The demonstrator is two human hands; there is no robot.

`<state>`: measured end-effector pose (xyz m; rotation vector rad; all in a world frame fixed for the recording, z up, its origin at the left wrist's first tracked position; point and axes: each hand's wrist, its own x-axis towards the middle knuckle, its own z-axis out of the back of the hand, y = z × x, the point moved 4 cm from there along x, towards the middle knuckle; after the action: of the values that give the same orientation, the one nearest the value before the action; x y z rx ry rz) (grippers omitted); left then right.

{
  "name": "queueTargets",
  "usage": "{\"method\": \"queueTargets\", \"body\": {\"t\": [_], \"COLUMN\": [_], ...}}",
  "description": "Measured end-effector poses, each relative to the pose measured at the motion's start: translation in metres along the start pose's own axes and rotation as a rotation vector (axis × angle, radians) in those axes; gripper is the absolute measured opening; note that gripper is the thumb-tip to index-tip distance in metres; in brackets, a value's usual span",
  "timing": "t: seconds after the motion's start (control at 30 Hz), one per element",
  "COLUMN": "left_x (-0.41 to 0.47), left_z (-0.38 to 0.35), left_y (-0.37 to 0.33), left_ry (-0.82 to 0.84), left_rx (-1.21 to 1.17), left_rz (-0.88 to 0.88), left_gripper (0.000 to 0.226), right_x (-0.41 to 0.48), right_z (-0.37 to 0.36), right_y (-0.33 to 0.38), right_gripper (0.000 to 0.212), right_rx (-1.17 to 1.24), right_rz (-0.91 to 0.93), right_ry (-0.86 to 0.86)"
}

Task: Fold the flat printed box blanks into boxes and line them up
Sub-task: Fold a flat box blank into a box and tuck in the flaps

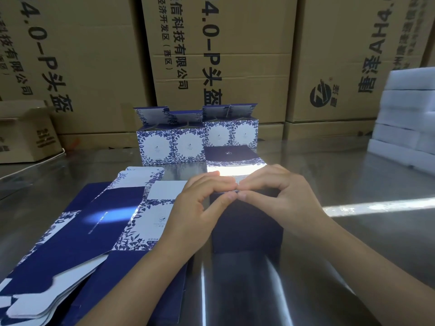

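You are pinching the top edge of the navy box (247, 229) with both hands. Your left hand (200, 205) and right hand (280, 196) are curling fingers and thumbs onto it, fingertips meeting in the middle. The box is standing on the shiny surface (353, 231), just right of the stack of flat blanks (106, 222) — four folded boxes (188, 142) are lining up behind it.

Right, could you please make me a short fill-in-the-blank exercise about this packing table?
1. ____ folded boxes stand in a row at the back.
2. Their lids are all ____.
3. The left hand and right hand pinch the top of the dark box, which stands to the ____ of the flat blanks.
4. The foam blocks on the right are ____.
Missing words: four; open; right; white.
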<state>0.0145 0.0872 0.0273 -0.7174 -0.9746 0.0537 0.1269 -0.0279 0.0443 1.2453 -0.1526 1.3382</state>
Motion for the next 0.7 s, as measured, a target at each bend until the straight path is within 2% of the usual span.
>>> {"method": "queueTargets", "body": {"t": [0.2,0.3,0.7], "left_x": [0.0012,0.0010,0.0017], "left_z": [0.0021,0.0032,0.0015], "left_y": [-0.0011,0.0000,-0.0019], "left_ry": [0.016,0.013,-0.044], "left_rx": [-0.002,-0.020,-0.063], "left_rz": [-0.010,0.010,0.056], "left_gripper": [0.022,0.024,0.015], "right_x": [0.0042,0.0048,0.0035], "right_z": [0.0081,0.0096,0.0045], "right_y": [-0.0076,-0.0082,-0.0065], "right_gripper": [0.020,0.016,0.015], "right_rx": [0.101,0.110,0.096], "right_rz": [-0.114,-0.125,-0.078], "right_ry": [0.108,0.131,0.064]}}
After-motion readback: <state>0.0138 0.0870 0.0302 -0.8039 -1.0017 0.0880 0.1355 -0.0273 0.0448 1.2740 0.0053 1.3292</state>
